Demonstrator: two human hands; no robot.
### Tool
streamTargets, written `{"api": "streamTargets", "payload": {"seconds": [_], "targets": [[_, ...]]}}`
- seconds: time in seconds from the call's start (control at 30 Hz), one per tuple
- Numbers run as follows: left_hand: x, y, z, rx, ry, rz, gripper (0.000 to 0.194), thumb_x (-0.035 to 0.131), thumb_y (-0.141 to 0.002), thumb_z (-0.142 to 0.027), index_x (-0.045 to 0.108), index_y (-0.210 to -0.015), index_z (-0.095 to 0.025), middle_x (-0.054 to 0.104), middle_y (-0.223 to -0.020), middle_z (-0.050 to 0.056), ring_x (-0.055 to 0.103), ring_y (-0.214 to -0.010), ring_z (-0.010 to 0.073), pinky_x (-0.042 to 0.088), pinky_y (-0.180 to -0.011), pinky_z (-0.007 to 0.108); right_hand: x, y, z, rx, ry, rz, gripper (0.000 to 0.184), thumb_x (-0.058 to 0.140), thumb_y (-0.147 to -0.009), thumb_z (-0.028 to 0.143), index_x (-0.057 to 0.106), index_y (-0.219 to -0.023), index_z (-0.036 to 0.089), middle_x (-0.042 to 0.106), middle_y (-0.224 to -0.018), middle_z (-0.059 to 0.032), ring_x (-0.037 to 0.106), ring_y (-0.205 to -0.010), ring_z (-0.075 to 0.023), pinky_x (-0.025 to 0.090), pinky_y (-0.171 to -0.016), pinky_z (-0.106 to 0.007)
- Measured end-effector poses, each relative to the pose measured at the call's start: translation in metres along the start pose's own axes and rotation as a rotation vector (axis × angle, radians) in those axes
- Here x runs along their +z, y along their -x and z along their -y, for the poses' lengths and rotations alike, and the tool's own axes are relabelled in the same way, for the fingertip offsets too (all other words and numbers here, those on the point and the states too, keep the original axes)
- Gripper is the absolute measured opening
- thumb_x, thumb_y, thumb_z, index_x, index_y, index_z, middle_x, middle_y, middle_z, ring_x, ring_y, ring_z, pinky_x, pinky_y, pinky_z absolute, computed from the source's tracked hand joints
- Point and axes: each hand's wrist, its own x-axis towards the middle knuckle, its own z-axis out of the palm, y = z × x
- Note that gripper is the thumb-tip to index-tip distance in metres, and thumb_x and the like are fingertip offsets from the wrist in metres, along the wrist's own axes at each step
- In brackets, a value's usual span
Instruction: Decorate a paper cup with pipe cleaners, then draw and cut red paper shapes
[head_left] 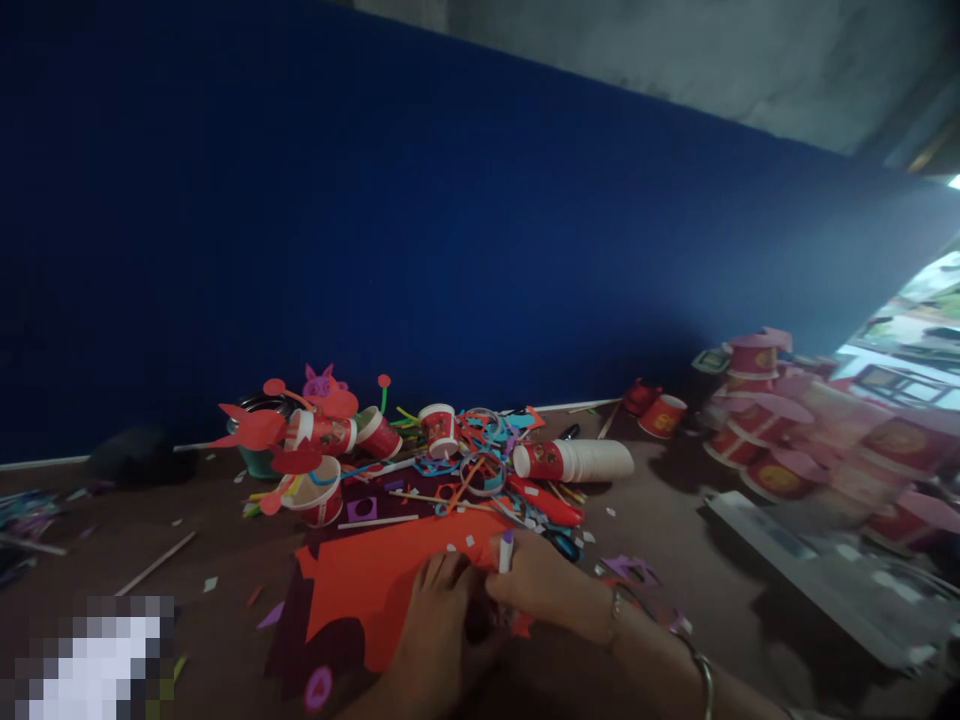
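My left hand (435, 625) rests on a red paper sheet (375, 585), fingers curled down and pressing it near its right edge. My right hand (544, 585) sits just beside it, fingers closed around a small white stick-like tool (506, 550) that points up from the fist. The two hands touch over the paper's edge. What lies between the fingers underneath is hidden in the dim light. A bracelet (701, 665) shows on my right wrist.
Behind the paper lies a heap of red paper cups (439, 428), coloured strips and cut shapes, plus a sleeve of stacked cups (574, 460) on its side. More decorated cups (757, 420) pile at the right. A blue wall backs the brown table (150, 540).
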Motion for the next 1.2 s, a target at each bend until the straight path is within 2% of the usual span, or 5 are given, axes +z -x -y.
{"api": "streamTargets", "payload": {"seconds": [0.2,0.53,0.77,1.03,1.2], "targets": [[0.005,0.000,0.005,0.027,0.020,-0.033,0.035,0.074,-0.066,-0.034,0.064,-0.098,-0.025,0.062,-0.102,0.005,0.052,-0.100,0.0261,0.038,-0.092,0.042,0.007,0.008,0.012,-0.173,0.335,-0.048,0.019,0.049,-0.071,0.017,0.066,-0.078,0.018,0.070,-0.075,-0.0054,0.060,-0.067,-0.0170,0.036,-0.059,-0.026],[0.001,-0.001,0.002,0.003,0.012,0.004,0.034,0.071,-0.067,-0.039,0.065,-0.098,-0.026,0.064,-0.104,0.006,0.054,-0.102,0.0281,0.033,-0.099,0.050,0.036,0.039,-0.032,-0.535,0.232,-0.420,0.012,0.046,-0.081,0.011,0.052,-0.077,0.021,0.062,-0.076,-0.0028,0.057,-0.075,-0.0185,0.043,-0.075,-0.032],[-0.001,0.001,-0.001,-0.014,-0.047,0.021,0.030,0.066,-0.073,-0.041,0.065,-0.097,-0.024,0.064,-0.106,0.007,0.054,-0.106,0.0287,0.033,-0.101,0.050,0.042,0.028,-0.042,-0.399,-0.093,-0.423,0.019,0.047,-0.084,0.022,0.043,-0.066,0.022,0.053,-0.068,0.0016,0.049,-0.065,-0.0148,0.041,-0.061,-0.026],[-0.001,0.000,-0.002,-0.014,-0.034,0.001,0.032,0.065,-0.074,-0.048,0.065,-0.094,-0.024,0.064,-0.104,0.006,0.053,-0.104,0.0271,0.033,-0.101,0.048,0.035,0.008,-0.038,-0.167,-0.479,-0.162,0.016,0.049,-0.071,0.020,0.038,-0.059,0.022,0.037,-0.054,0.0076,0.035,-0.054,-0.0104,0.030,-0.050,-0.022],[-0.001,0.000,-0.003,-0.027,-0.025,-0.005,0.033,0.069,-0.071,-0.043,0.065,-0.099,-0.025,0.064,-0.107,0.006,0.053,-0.106,0.0273,0.031,-0.103,0.049,0.025,0.004,-0.038,0.047,-0.763,-0.240,0.016,0.048,-0.064,0.022,0.035,-0.054,0.023,0.032,-0.049,0.0081,0.030,-0.048,-0.0098,0.026,-0.045,-0.023]]}}
